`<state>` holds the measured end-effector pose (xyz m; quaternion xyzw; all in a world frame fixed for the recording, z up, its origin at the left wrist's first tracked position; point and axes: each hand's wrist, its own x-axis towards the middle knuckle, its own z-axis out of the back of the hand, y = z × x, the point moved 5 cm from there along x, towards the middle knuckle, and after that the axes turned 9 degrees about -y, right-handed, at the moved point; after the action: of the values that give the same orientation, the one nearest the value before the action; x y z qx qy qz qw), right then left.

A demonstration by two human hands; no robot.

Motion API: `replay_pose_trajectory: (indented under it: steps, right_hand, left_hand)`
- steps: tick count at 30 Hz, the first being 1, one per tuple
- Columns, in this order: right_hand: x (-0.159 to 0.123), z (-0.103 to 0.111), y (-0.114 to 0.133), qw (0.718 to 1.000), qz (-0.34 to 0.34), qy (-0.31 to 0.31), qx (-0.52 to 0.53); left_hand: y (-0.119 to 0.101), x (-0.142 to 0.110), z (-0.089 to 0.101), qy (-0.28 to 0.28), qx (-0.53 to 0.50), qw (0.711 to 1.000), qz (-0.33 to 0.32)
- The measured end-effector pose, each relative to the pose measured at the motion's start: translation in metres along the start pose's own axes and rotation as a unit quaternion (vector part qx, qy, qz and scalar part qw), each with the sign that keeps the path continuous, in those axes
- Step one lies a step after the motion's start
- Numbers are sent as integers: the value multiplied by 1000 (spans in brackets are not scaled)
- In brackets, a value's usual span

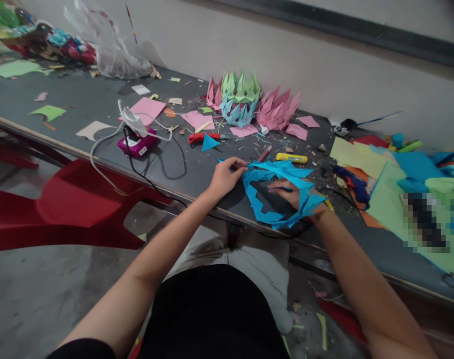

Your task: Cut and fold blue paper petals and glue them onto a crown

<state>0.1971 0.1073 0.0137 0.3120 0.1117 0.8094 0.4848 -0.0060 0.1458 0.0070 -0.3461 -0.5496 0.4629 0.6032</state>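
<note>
A ring of folded blue paper points, a paper crown [260, 212], lies near the table's front edge. My left hand [228, 175] is closed in a pinch on the crown's upper left end. Reaching in from the right, my right hand [291, 194] is inside the ring, partly hidden behind the blue points. Its fingers are curled together; whatever they hold cannot be made out. Just beyond the crown lie a yellow glue stick [291, 158] and a red-handled box cutter [206, 137], with a loose blue paper triangle [210, 143] against it.
Finished-looking green [240, 86], light blue and pink folded crowns stand by the wall. A purple power adapter [139, 144] with cables sits left. Right are a dark glue gun [356, 185] and coloured sheets [385, 192]. A red chair [77, 199] stands at the left edge.
</note>
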Motion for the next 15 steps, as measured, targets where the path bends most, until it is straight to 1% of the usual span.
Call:
replay_pose_trajectory:
  steps: [2, 4, 7, 11, 15]
  right_hand:
    - [1, -9, 3, 999, 45, -7, 3]
    - [3, -17, 8, 997, 79, -13, -16]
    - [5, -21, 20, 993, 108, -20, -32]
    - [7, -22, 38, 987, 156, 3, -26]
    - [6, -26, 42, 984, 172, 15, -54]
  left_hand:
    - [0, 0, 0, 2, 2, 1000, 1]
    - [-1, 0, 0, 5, 3, 1000, 1]
    - [-1, 0, 0, 4, 3, 1000, 0]
    - [0, 0, 0, 3, 2, 1000, 3]
    - [0, -1, 0, 4, 1, 1000, 1]
